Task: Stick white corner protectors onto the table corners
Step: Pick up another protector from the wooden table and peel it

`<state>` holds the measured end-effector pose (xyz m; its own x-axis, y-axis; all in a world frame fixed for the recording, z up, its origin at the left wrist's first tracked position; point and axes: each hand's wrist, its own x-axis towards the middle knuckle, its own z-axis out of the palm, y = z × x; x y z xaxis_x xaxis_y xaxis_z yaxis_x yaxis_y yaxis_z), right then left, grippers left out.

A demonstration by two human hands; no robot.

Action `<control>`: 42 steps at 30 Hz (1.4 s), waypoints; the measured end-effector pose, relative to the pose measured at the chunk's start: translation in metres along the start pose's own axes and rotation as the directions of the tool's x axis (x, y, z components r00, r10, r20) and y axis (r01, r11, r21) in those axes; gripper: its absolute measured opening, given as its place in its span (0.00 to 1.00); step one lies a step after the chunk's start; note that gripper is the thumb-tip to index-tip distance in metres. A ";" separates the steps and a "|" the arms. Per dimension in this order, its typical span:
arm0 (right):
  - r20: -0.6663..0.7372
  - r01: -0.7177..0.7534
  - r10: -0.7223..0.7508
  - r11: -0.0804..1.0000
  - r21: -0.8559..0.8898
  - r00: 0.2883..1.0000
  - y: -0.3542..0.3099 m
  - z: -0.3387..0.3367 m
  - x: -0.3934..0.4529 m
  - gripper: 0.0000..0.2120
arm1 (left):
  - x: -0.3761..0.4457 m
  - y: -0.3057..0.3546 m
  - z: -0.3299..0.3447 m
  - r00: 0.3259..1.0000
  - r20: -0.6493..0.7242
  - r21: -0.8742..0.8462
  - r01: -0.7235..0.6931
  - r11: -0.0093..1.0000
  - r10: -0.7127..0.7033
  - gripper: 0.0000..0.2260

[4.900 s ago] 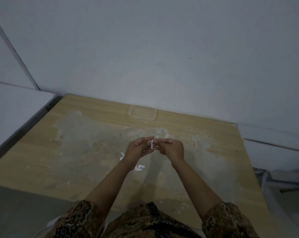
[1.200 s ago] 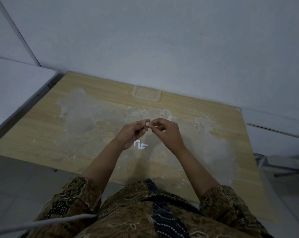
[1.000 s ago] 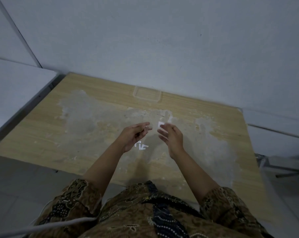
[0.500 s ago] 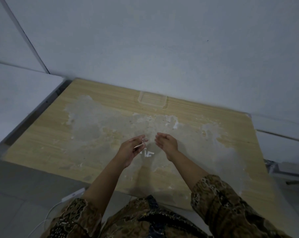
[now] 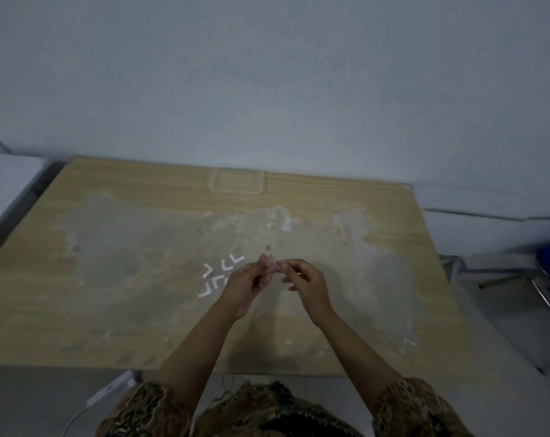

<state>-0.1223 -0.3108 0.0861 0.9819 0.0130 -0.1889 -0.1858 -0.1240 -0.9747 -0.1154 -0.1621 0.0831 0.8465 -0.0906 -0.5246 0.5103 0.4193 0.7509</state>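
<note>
Head view: your left hand (image 5: 247, 283) and right hand (image 5: 303, 283) meet above the table (image 5: 109, 279), fingertips pinched together on one small corner protector (image 5: 271, 262). Spare protectors (image 5: 218, 275) lie just left of your hands. Peel the backing slowly, probably keeping fingers off the adhesive face.

The bench (image 5: 116, 310) stands with its far edge against the wall (image 5: 267, 74). A loose cluster of corner protectors (image 5: 220, 275) lies on the bench near its middle. Both hands are over the bench, fingertips meeting: the left hand (image 5: 247, 287) just at 3 o'clock of the cluster, the right hand (image 5: 305, 283) at 3 o'clock of the left. A recessed panel (image 5: 237, 181) sits at 12 o'clock, by the far edge. A chair (image 5: 548, 272) stands off the bench at 3 o'clock. A cable (image 5: 78, 417) lies on the floor at 7 o'clock.
</note>
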 end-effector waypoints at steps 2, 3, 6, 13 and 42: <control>-0.043 0.017 -0.018 1.000 -0.015 0.999 0.001 -0.019 -0.005 0.04 | 0.005 -0.006 0.021 1.000 0.012 0.050 0.010 0.999 -0.011 0.13; -0.063 0.013 -0.014 1.000 -0.011 0.998 0.002 -0.030 -0.008 0.04 | 0.007 -0.010 0.033 1.000 0.009 0.070 0.015 0.997 -0.016 0.13; -0.119 -0.054 0.059 0.998 0.045 0.991 0.007 -0.064 -0.016 0.04 | 0.012 -0.021 0.067 0.999 0.030 0.131 0.012 0.991 -0.016 0.11; -0.212 -0.072 0.081 0.996 0.050 0.974 0.023 -0.166 -0.041 0.05 | 0.019 -0.068 0.156 0.985 0.160 0.328 -0.112 0.938 0.061 0.07; -0.330 -0.439 0.476 0.880 0.184 0.815 0.160 -0.446 -0.140 0.10 | -0.035 -0.322 0.358 0.730 0.014 0.008 0.683 0.730 -0.684 0.05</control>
<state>-0.2737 -0.7746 0.0098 0.7240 -0.3759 -0.5783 -0.6008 0.0682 -0.7965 -0.2553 -0.6171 0.0028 0.2711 -0.3653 -0.8905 0.9522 0.2371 0.1926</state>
